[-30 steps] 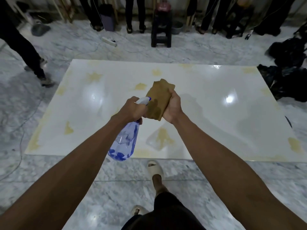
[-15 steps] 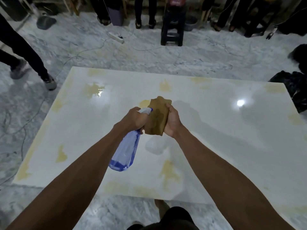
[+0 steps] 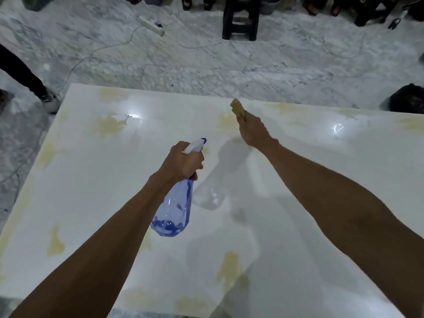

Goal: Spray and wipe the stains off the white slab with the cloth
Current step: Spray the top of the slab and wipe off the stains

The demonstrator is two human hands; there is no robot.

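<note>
The white slab [image 3: 321, 171] lies flat on the marble floor and carries several yellow stains, such as one at the far left [image 3: 110, 126] and one close to me [image 3: 230, 267]. My left hand [image 3: 183, 160] grips a clear blue spray bottle [image 3: 174, 210] by its white trigger head, held over the slab's middle with its nozzle toward the far side. My right hand [image 3: 252, 130] is stretched out toward the slab's far edge, closed around a tan cloth [image 3: 237, 107] that sits beside a yellow stain [image 3: 226, 120].
A black stool [image 3: 239, 19] and several people's feet stand along the far side. A white power strip [image 3: 152, 25] with its cable lies on the floor. A person's leg and shoe [image 3: 49, 99] are by the slab's far left corner. Dark bags [image 3: 406, 101] sit at right.
My hands have parted: the right hand carried the cloth away from the nozzle toward the slab's far edge. The view has moved closer over the slab.
</note>
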